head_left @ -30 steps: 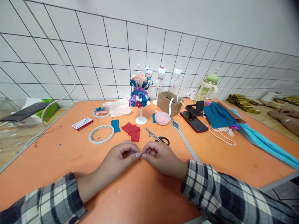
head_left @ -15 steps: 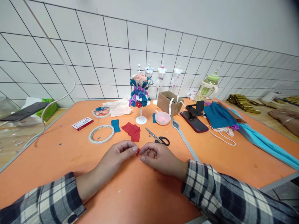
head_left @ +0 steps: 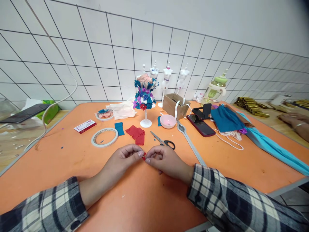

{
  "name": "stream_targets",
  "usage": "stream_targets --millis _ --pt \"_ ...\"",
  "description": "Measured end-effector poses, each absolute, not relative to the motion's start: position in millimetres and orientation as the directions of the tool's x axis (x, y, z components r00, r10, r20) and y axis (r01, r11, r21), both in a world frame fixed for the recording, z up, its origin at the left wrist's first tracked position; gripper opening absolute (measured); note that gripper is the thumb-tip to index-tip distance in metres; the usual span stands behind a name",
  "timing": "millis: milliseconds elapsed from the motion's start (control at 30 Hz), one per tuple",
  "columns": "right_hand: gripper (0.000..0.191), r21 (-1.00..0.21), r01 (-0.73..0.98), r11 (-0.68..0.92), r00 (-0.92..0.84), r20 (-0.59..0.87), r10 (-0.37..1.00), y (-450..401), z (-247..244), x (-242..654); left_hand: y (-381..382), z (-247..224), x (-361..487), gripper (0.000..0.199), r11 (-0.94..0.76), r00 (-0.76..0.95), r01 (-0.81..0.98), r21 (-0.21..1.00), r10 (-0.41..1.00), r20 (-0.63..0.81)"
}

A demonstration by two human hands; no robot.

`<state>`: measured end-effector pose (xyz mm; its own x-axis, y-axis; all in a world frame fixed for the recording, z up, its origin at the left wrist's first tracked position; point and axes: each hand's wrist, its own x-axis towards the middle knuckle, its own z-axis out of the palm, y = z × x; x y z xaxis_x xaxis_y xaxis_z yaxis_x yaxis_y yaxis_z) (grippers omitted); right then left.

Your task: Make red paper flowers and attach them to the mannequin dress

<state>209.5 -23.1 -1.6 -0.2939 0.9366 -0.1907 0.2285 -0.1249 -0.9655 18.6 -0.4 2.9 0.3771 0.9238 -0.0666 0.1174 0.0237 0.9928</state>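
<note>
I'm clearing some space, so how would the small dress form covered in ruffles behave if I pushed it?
The dress form may well tip if pushed high up, as its bulk sits on a thin stem above a round base. Its ruffles would probably squash softly, since they look like thin, gathered fabric.

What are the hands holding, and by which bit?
A small red scrap: the left hand pinches one end; the right hand is at the other, its grip unclear.
</note>
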Motion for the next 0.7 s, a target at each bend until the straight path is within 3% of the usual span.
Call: stream_targets --millis 167,333,467,700 --pt "0.012 -0.977 0.183 -0.11 -0.302 -0.162 0.939 -23 0 208 -1 6 21 0.025 -0.016 0.435 0.147 0.989 0.899 -0.05" --pt "0.015 -0.989 0.082 -0.123 -0.313 -0.143 0.939 -22 0 210 -1 3 20 0.046 -0.045 0.432 0.129 0.991 0.902 -0.016" --pt "0.019 -0.991 0.06 -0.121 -0.29 -0.133 0.948 -20 -4 213 1 -3 19 0.029 -0.083 0.484 0.208 0.975 0.875 -0.029" --pt "0.016 -0.99 0.038 -0.139 -0.347 -0.143 0.927 -19 -9 213 0 -2 22 0.024 -0.122 0.485 0.225 0.967 0.874 -0.002"
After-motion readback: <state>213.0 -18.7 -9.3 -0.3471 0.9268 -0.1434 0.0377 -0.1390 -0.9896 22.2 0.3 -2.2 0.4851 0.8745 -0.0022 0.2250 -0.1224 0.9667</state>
